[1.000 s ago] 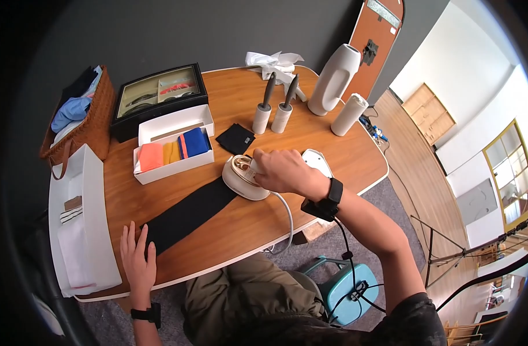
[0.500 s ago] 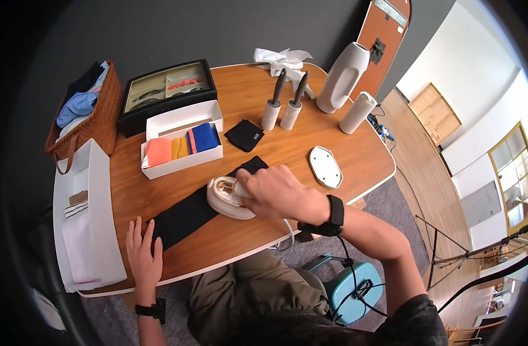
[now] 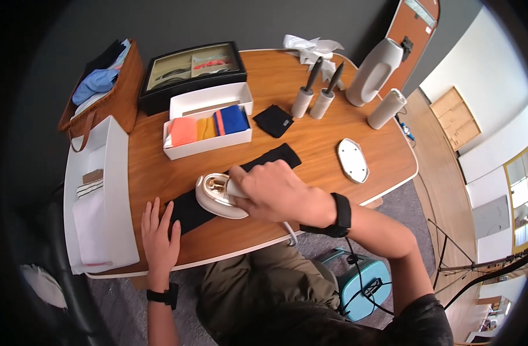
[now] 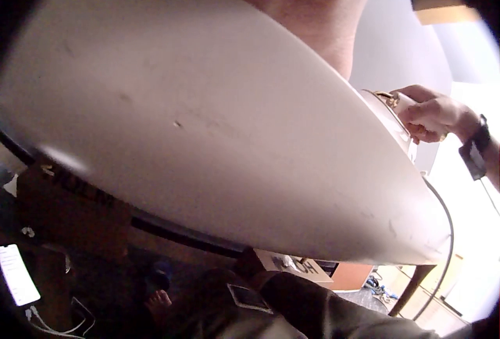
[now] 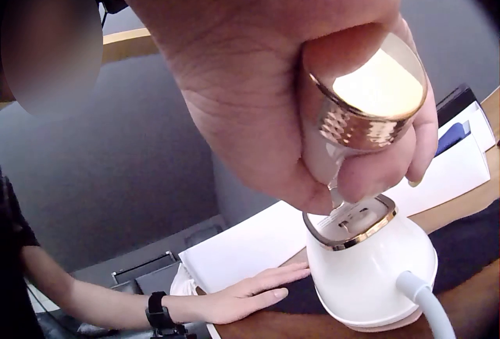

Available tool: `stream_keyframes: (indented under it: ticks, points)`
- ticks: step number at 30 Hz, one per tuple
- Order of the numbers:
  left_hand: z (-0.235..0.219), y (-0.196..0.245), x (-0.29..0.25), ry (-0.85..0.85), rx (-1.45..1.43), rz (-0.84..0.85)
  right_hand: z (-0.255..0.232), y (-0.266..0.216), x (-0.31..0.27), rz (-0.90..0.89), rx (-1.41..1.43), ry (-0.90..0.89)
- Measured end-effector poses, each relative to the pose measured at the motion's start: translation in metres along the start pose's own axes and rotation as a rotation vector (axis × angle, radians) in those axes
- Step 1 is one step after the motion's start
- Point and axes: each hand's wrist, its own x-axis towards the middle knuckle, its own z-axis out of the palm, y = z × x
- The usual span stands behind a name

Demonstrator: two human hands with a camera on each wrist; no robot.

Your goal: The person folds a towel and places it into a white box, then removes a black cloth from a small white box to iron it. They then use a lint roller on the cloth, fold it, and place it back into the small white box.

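The table (image 3: 318,138) has a smooth top of wood look, a little glossy, with grain. The iron (image 3: 215,202) seems of hard plastic, white and glossy, and its gold trim (image 5: 363,128) shines like metal, with a patterned band. The black cloth (image 3: 189,216) is matt. In the head view, the basket (image 3: 125,92) at ten o'clock looks woven and rough; the case (image 3: 200,83) at eleven o'clock is dark, with a clear lid.

Black band with black module on each wrist, dark patterned short sleeve, baggy olive-brown trousers
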Motion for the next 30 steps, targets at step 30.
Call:
stream_keyframes:
  ticks: [30]
  points:
    - [-0.001,-0.001,0.001,-0.026,0.045,-0.003,-0.004,0.004,0.010,0.014,-0.107,-0.128]
